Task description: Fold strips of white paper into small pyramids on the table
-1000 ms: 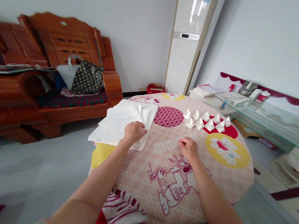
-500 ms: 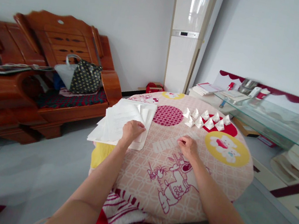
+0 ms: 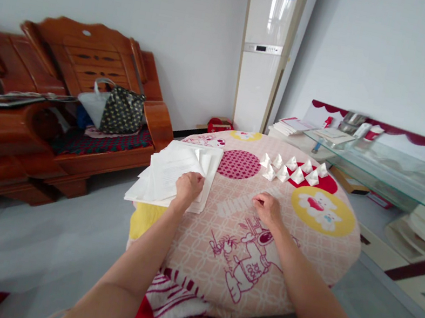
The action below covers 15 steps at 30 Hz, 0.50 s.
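My left hand [image 3: 188, 189] rests curled, knuckles up, on the right part of a loose stack of white papers [image 3: 165, 167]. Its fingers are closed, and no sheet shows between them. Faint printed lines mark the top sheet, and one corner of a sheet lifts near the back. On the patterned tablecloth [image 3: 201, 245] lies my right hand [image 3: 267, 208], also loosely closed, with nothing visible in its fingers. Beyond it stand several small white folded-paper pieces [image 3: 297, 174] with pointed tops, set in two rough rows.
Right of the round table is a glass-topped stand [image 3: 395, 169] carrying papers, metal containers and a cup [image 3: 374, 134]. A wooden sofa [image 3: 90, 58] with a dark patterned bag [image 3: 123, 110] is at the left. A tall white cabinet-like unit [image 3: 254, 89] stands behind.
My left hand has drawn its fingers in and turned slightly on the papers, shifting a little to the right. The right hand, stack and folded pieces look the same.
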Each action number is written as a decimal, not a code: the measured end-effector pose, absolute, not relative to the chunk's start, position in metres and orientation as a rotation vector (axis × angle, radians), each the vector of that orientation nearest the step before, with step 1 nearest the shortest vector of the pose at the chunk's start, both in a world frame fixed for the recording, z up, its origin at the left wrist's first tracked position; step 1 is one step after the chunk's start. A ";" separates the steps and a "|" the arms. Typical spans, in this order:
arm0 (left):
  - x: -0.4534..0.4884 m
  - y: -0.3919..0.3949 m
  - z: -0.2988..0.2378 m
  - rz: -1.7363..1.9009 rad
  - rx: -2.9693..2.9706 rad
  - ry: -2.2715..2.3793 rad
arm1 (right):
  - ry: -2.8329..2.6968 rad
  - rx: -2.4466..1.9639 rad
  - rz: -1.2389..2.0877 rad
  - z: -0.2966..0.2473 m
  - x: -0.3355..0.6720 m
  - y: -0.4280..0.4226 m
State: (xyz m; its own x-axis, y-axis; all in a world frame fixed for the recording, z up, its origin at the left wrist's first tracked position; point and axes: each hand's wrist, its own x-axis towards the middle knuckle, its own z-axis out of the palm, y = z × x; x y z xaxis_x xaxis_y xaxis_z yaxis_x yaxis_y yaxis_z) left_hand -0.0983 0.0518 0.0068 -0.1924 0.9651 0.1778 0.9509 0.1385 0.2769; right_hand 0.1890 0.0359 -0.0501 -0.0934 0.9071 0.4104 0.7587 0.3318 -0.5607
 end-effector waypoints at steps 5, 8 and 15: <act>-0.105 0.047 0.010 0.614 1.891 2.299 | -1.885 -1.462 0.276 -0.050 0.188 0.037; -0.105 0.046 0.007 0.719 1.866 2.159 | -1.877 -1.475 0.275 -0.049 0.189 0.035; -0.117 0.054 -0.009 0.977 1.637 1.754 | -1.805 -1.297 0.512 -0.034 0.154 0.020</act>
State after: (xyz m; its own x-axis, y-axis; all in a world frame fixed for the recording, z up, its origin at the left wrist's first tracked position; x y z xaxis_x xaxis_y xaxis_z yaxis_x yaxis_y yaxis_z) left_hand -0.1173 0.0537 -0.0085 -0.1122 0.9899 0.0863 0.5946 -0.0027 0.8040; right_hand 0.1535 0.0201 -0.0339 -0.1177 0.9134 0.3896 0.5732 0.3828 -0.7244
